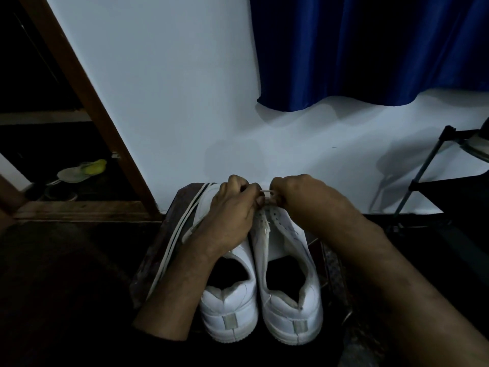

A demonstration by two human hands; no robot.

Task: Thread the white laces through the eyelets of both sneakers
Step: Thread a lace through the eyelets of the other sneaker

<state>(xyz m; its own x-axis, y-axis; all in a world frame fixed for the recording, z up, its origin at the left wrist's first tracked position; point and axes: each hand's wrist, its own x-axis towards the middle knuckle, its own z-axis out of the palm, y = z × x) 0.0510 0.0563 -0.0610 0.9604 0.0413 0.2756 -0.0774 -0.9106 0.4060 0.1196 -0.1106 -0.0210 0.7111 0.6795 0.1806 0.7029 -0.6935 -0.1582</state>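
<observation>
Barely begun: both hands, left hand (pixel 232 207) and right hand (pixel 296 193), pinch a thin white lace (pixel 266 192) at the toe-end eyelets of the right white leather sneaker (pixel 287 274), its other eyelets bare, the left white sneaker (pixel 232 300) apparently unlaced.

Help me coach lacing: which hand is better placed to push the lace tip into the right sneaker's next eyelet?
Probably the right hand. It pinches the lace directly above the right sneaker's eyelet rows, while the left hand reaches across over the left sneaker and seems to steady the lace.
</observation>
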